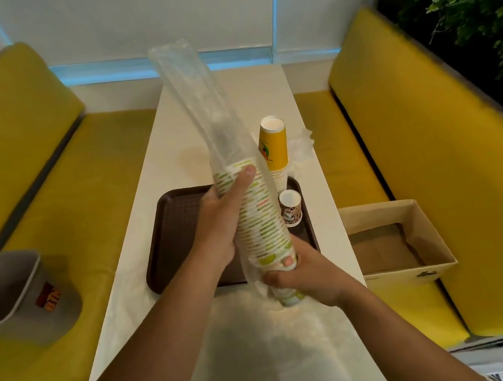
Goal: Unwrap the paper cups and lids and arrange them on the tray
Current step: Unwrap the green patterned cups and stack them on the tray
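Gripping a stack of green-patterned cups point(262, 222) at centre frame, the left hand point(216, 230) curls round its upper part and the right hand point(312, 275) clasps its lower end, both above the near edge of the brown tray point(177, 233). A clear plastic sleeve point(189, 93) (mostly empty above the cups) reaches toward top centre. At the tray's right side stand tall yellow cups point(274, 149) and a small patterned cup point(291, 208). Crumpled plastic point(302, 144) lies on the counter point(260, 94) just right of them. A grey bin point(3, 294) sits at left, a cardboard box point(397, 242) at right.
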Motion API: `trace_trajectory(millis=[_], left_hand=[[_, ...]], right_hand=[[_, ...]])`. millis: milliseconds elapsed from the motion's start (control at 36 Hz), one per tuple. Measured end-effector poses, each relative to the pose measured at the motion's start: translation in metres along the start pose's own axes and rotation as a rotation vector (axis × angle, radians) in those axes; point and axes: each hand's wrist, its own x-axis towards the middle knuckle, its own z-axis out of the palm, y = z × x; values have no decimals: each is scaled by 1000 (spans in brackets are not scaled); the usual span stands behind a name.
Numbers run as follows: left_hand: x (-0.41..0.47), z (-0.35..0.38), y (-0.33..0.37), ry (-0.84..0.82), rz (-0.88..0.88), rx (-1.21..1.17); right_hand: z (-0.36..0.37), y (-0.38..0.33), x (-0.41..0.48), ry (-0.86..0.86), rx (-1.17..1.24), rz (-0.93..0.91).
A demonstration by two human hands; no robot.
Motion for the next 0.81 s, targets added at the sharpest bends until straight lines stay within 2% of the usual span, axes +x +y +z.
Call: trace_trajectory(millis=[111, 222, 306, 361, 472, 556, 694, 806], left_hand=[[-9, 9, -21, -52, -48, 34], [-16, 14, -39, -140, -76, 196], [-14, 8, -32, -228, -87, 308], [-8, 4, -21, -250, -61, 291], [8, -2, 6, -99, 99, 52], [16, -3, 20, -10, 157, -75], [12, 5, 6, 33, 124, -21], [-5, 15, -24, -18, 83, 68]], right_hand=[[-3, -13, 9, 87, 35, -36], [-9, -21, 18, 168, 2, -92], [-11, -18, 18, 169, -32, -107], [-14, -13, 15, 155, -8, -82], [-17, -2, 8, 96, 2, -33], [-11, 0, 3, 12, -6, -23], [-1, -5, 4, 38, 43, -77], [-3, -8, 11, 101, 61, -75]])
